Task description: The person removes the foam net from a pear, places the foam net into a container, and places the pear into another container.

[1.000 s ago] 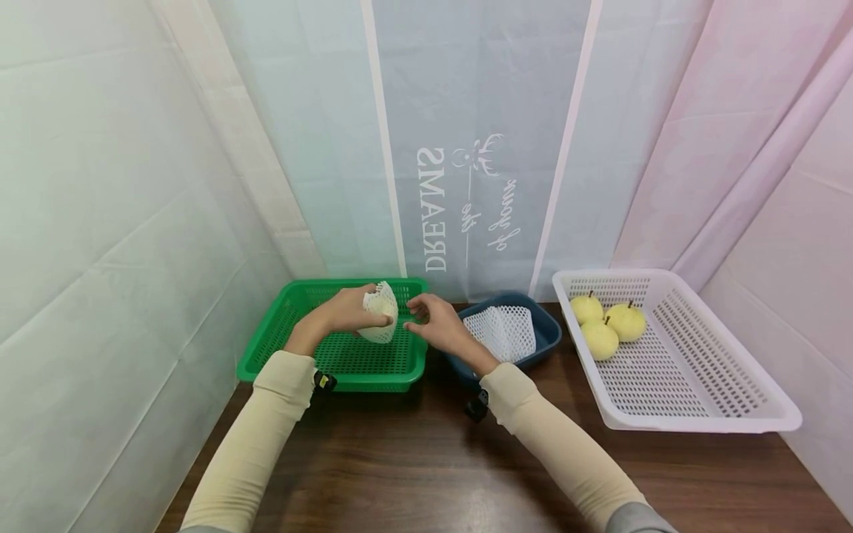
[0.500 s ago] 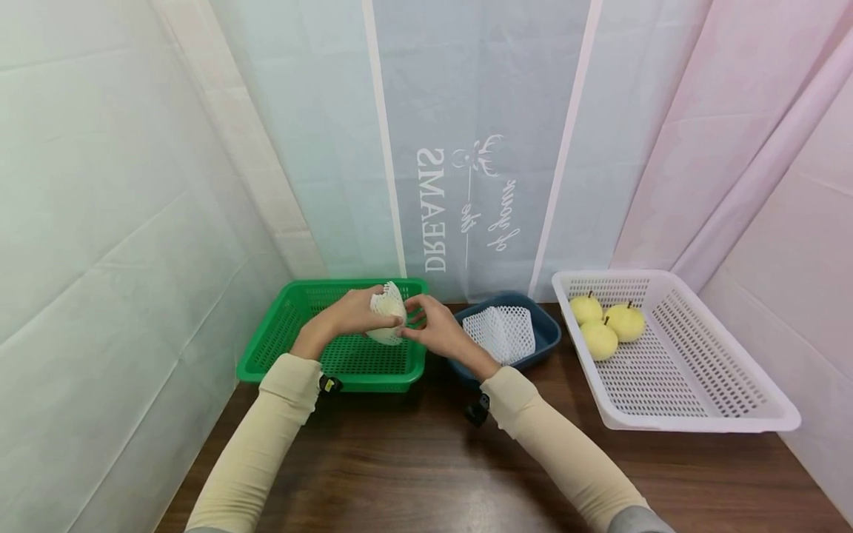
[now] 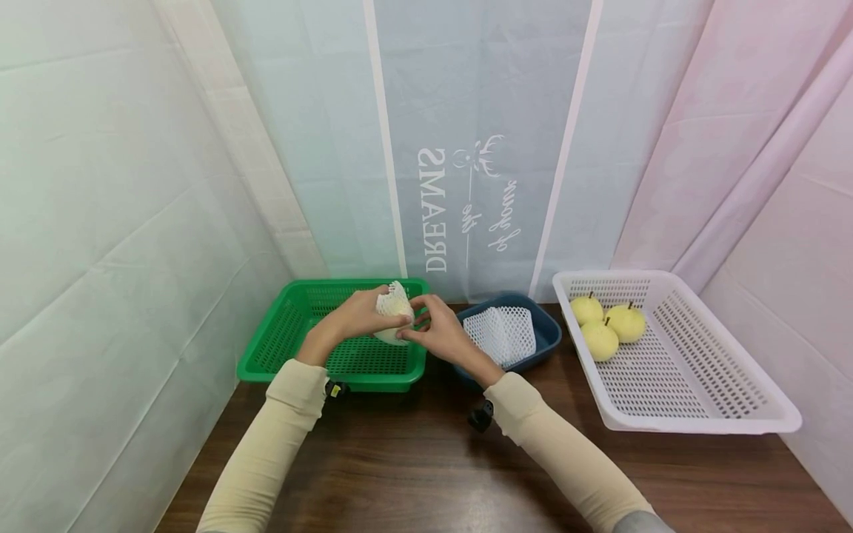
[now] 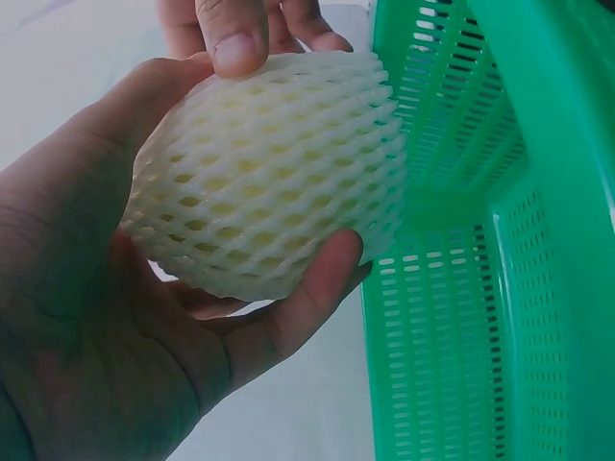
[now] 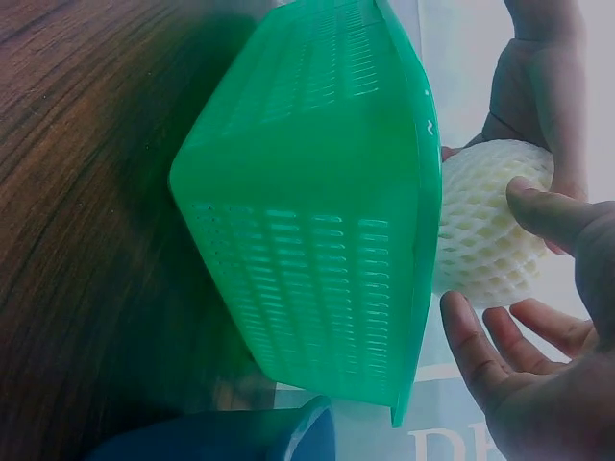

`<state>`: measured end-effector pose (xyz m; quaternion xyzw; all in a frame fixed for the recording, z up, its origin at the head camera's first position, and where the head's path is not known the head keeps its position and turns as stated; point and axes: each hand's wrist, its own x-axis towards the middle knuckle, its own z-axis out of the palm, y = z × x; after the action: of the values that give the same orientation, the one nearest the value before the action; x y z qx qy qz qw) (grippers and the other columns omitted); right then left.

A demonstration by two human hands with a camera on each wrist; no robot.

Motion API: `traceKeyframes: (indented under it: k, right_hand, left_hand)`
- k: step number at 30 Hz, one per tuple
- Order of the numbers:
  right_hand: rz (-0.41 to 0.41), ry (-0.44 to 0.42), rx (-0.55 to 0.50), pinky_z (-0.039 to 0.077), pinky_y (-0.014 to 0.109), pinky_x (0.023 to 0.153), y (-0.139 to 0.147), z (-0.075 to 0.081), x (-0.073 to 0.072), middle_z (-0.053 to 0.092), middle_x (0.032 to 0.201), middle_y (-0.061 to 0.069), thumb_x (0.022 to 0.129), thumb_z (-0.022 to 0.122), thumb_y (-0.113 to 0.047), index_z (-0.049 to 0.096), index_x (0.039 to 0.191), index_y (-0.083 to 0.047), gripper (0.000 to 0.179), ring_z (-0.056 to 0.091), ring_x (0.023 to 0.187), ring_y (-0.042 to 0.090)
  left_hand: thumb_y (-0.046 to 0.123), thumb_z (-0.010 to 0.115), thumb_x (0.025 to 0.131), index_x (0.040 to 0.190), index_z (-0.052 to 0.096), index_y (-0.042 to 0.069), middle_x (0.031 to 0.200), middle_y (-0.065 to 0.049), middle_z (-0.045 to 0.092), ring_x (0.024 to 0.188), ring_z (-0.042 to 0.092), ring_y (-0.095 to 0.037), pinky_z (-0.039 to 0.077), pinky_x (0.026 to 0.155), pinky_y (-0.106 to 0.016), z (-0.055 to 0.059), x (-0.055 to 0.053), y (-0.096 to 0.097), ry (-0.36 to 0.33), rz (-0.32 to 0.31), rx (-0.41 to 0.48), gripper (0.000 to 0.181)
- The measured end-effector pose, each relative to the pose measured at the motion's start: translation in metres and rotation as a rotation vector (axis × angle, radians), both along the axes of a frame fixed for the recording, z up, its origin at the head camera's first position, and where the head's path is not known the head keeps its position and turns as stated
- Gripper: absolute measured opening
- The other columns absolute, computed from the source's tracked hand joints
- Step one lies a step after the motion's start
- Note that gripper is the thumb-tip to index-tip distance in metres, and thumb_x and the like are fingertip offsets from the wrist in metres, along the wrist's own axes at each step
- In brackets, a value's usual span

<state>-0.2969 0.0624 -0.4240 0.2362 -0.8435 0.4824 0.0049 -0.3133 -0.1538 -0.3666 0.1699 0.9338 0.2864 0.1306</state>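
Observation:
A pale yellow pear in a white foam net sleeve (image 4: 279, 173) is held above the right part of the green basket (image 3: 360, 385). My left hand (image 3: 356, 314) grips it from the left, thumb on one side and fingers round the other. From the right comes my right hand (image 3: 443, 326), its thumb pressed on the netting in both wrist views and its bent fingers close about the fruit's end. Most of the pear's skin is covered by the mesh; yellow shows through the holes.
Right of the green basket stands a dark blue tub (image 3: 550, 330) with flat white foam nets (image 3: 504, 333) in it. Farther right, a white basket (image 3: 700, 424) holds three yellow pears (image 3: 601, 340) in its back left corner. A curtain (image 3: 333, 133) hangs behind the wooden table (image 3: 413, 459).
My left hand has moved a little to the right with the netted pear. My right hand's thumb and fingers, apart from it before, are now on the net.

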Motion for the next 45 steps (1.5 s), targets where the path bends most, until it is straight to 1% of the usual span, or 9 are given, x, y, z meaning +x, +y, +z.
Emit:
traceKeyframes:
  k: [4, 10, 14, 20, 23, 32, 37, 42, 45]
  right_hand:
    - [-0.029, 0.007, -0.013, 0.062, 0.035, 0.089, 0.002, 0.001, 0.003, 0.058, 0.134, 0.012, 0.094, 0.085, -0.030, 0.058, 0.140, -0.009, 0.057, 0.070, 0.110, 0.031]
    - [-0.046, -0.003, -0.033, 0.062, 0.035, 0.090, 0.007, 0.004, 0.006, 0.059, 0.134, 0.010, 0.094, 0.085, -0.032, 0.059, 0.139, -0.011, 0.057, 0.070, 0.108, 0.026]
    - [-0.050, 0.008, -0.046, 0.062, 0.036, 0.091, 0.012, 0.005, 0.007, 0.059, 0.134, 0.011, 0.095, 0.083, -0.032, 0.059, 0.141, -0.010, 0.056, 0.069, 0.108, 0.026]
    - [-0.041, 0.007, -0.062, 0.061, 0.040, 0.094, 0.020, 0.008, 0.009, 0.058, 0.136, 0.013, 0.098, 0.080, -0.027, 0.056, 0.144, -0.007, 0.055, 0.068, 0.112, 0.027]
    - [-0.044, -0.004, -0.069, 0.060, 0.041, 0.096, 0.025, 0.008, 0.008, 0.058, 0.136, 0.013, 0.098, 0.079, -0.027, 0.056, 0.144, -0.007, 0.055, 0.068, 0.113, 0.027]
    - [-0.072, -0.020, -0.072, 0.061, 0.042, 0.095, 0.035, 0.014, 0.013, 0.059, 0.135, 0.013, 0.099, 0.078, -0.032, 0.057, 0.146, -0.008, 0.057, 0.069, 0.111, 0.026]
    - [-0.070, -0.030, -0.089, 0.060, 0.045, 0.098, 0.041, 0.016, 0.016, 0.059, 0.136, 0.013, 0.098, 0.080, -0.033, 0.057, 0.148, -0.009, 0.060, 0.068, 0.115, 0.028]
    - [-0.075, -0.021, -0.103, 0.060, 0.046, 0.100, 0.046, 0.017, 0.020, 0.059, 0.139, 0.013, 0.098, 0.080, -0.029, 0.058, 0.148, -0.008, 0.059, 0.068, 0.117, 0.029]
    - [-0.074, -0.014, -0.114, 0.060, 0.046, 0.099, 0.049, 0.018, 0.022, 0.060, 0.137, 0.013, 0.098, 0.080, -0.027, 0.059, 0.148, -0.009, 0.057, 0.068, 0.117, 0.029]
  left_hand:
    - [0.060, 0.070, 0.096, 0.168, 0.026, 0.005, 0.116, -0.014, 0.072, 0.088, 0.069, -0.020, 0.058, 0.071, -0.035, -0.001, 0.002, 0.003, 0.031, 0.019, 0.006, 0.101]
    - [0.062, 0.074, 0.093, 0.162, 0.026, 0.007, 0.107, -0.013, 0.068, 0.081, 0.068, -0.023, 0.057, 0.068, -0.036, -0.001, 0.006, 0.008, 0.060, 0.053, 0.066, 0.100]
    - [0.062, 0.075, 0.092, 0.160, 0.026, 0.007, 0.106, -0.014, 0.066, 0.080, 0.067, -0.024, 0.057, 0.067, -0.036, -0.002, 0.009, 0.011, 0.068, 0.067, 0.107, 0.100]
    - [0.058, 0.075, 0.094, 0.149, 0.039, 0.006, 0.111, -0.013, 0.066, 0.084, 0.066, -0.023, 0.057, 0.067, -0.035, -0.006, 0.012, 0.016, 0.075, 0.031, 0.161, 0.084]
    - [0.058, 0.074, 0.095, 0.144, 0.045, 0.008, 0.114, -0.012, 0.066, 0.086, 0.067, -0.024, 0.058, 0.068, -0.036, -0.007, 0.013, 0.018, 0.080, 0.005, 0.188, 0.076]
    - [0.053, 0.074, 0.098, 0.157, 0.041, 0.012, 0.136, -0.011, 0.060, 0.107, 0.067, -0.025, 0.060, 0.084, -0.042, -0.006, 0.016, 0.023, 0.126, -0.067, 0.222, 0.079]
    - [0.041, 0.077, 0.097, 0.161, 0.038, 0.013, 0.145, -0.011, 0.055, 0.119, 0.064, -0.028, 0.059, 0.095, -0.049, -0.006, 0.019, 0.025, 0.132, -0.103, 0.237, 0.080]
    - [0.031, 0.080, 0.095, 0.164, 0.036, 0.012, 0.150, -0.013, 0.052, 0.127, 0.059, -0.031, 0.057, 0.102, -0.053, -0.007, 0.024, 0.027, 0.154, -0.114, 0.250, 0.084]
    - [0.030, 0.081, 0.095, 0.165, 0.035, 0.011, 0.154, -0.014, 0.051, 0.132, 0.058, -0.033, 0.056, 0.104, -0.055, -0.008, 0.027, 0.029, 0.177, -0.103, 0.247, 0.086]
